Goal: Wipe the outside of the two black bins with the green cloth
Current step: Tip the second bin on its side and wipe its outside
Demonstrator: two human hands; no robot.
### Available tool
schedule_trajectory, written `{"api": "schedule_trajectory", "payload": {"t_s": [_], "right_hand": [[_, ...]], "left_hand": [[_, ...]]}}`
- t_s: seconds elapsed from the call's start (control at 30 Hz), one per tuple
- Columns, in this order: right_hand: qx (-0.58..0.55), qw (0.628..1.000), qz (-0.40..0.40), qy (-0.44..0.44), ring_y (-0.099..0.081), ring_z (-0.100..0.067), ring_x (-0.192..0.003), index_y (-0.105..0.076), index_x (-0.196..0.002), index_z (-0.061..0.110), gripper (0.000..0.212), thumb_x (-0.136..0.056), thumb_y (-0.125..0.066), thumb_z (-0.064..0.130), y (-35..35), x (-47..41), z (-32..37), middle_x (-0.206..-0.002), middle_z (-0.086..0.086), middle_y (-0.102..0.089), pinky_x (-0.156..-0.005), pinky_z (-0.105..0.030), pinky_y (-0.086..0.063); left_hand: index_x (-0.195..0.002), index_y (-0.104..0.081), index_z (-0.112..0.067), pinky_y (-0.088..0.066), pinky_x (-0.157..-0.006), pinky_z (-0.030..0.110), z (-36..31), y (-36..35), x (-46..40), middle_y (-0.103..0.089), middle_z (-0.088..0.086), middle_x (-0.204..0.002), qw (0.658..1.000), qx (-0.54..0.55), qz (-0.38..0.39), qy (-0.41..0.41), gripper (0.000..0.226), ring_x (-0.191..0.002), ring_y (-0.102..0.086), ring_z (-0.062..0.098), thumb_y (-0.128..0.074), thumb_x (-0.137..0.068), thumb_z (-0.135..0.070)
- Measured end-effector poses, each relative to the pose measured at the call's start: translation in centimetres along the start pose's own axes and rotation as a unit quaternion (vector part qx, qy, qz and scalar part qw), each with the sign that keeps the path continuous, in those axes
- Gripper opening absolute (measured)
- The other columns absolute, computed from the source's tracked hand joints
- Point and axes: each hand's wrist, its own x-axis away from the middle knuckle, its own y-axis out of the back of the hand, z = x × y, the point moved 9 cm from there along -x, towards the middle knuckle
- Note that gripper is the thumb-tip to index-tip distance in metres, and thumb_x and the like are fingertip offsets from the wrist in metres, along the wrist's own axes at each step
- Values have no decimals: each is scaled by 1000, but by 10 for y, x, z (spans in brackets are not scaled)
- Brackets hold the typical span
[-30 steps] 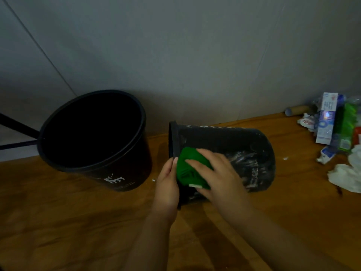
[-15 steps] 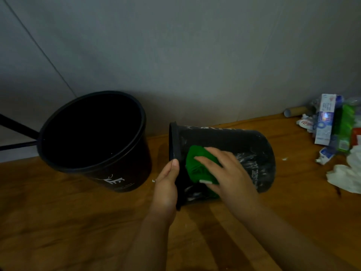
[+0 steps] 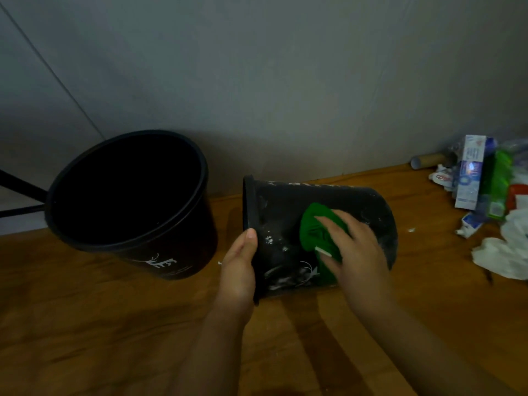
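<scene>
One black bin point(image 3: 368, 207) lies on its side on the wooden table, its mouth facing left and white smears on its wall. My left hand point(image 3: 240, 267) grips its rim point(image 3: 248, 201), thumb on the outside. My right hand point(image 3: 357, 252) holds the bunched green cloth point(image 3: 314, 232) against the bin's upper side, about midway along it, with fingers laid over the cloth. The second black bin point(image 3: 177, 261) stands upright to the left, with a white print low on its front. It is apart from both hands.
The wooden table point(image 3: 114, 324) runs along a grey wall. At the right edge lie boxes and packets point(image 3: 471, 172), a cardboard tube point(image 3: 428, 160) and crumpled white tissue point(image 3: 503, 252). Black bars point(image 3: 17, 184) reach in from the far left.
My right hand has slid the green cloth rightward along the lying bin, from near the rim to mid-wall. My left hand keeps its hold on the rim.
</scene>
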Motion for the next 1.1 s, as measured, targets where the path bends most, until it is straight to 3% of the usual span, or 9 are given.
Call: {"api": "schedule_trajectory", "payload": {"t_s": [0.2, 0.37, 0.57, 0.77, 0.97, 1.1], "right_hand": [[43, 997, 22, 65, -54, -33, -118, -58, -130, 15, 74, -61, -86, 12, -5, 2, 12, -132, -11, -55, -92, -42, -49], [24, 996, -23, -85, -49, -32, -123, -49, -139, 18, 64, -80, -73, 14, 12, -7, -35, -136, -11, -50, -98, -44, -46], [41, 999, 27, 23, -51, -31, -119, -56, -134, 17, 72, -67, -84, 10, 1, -4, -3, -134, -11, -53, -90, -43, -50], [35, 986, -28, -158, -44, -30, -127, -47, -140, 17, 58, -86, -66, 14, 27, -7, -72, -140, -11, -47, -104, -44, -41], [56, 997, 15, -55, -47, -29, -124, -51, -137, 18, 64, -78, -75, 14, 11, -5, -41, -138, -9, -49, -99, -41, -45], [36, 985, -33, -163, -46, -29, -123, -49, -137, 16, 53, -86, -65, 15, 30, -5, -89, -136, -11, -50, -101, -45, -45]], "left_hand": [[-118, -69, -18, -55, -91, 52, 0, 2, -1, -73, 12, -113, 1000, -7, -10, -2, 37, -105, -70, 31, -42, -102, -39], [-119, -69, -18, -55, -92, 49, -1, 1, 1, -74, 9, -113, 1000, -12, -10, 2, 38, -106, -70, 28, -41, -102, -38], [-114, -71, -21, -56, -88, 49, 1, 4, 0, -74, 9, -111, 1000, -17, -23, 7, 35, -104, -71, 29, -44, -101, -40], [-110, -72, -27, -55, -91, 49, -1, 2, 5, -75, 2, -109, 999, -24, -21, 4, 34, -105, -70, 25, -43, -101, -41], [-117, -69, -24, -55, -89, 48, -4, 2, 4, -74, 4, -112, 999, -35, -25, 4, 36, -106, -69, 25, -42, -102, -41], [-114, -71, -24, -55, -88, 47, -5, 1, 6, -75, 3, -110, 999, -37, -25, -1, 36, -104, -70, 25, -41, -102, -41]]}}
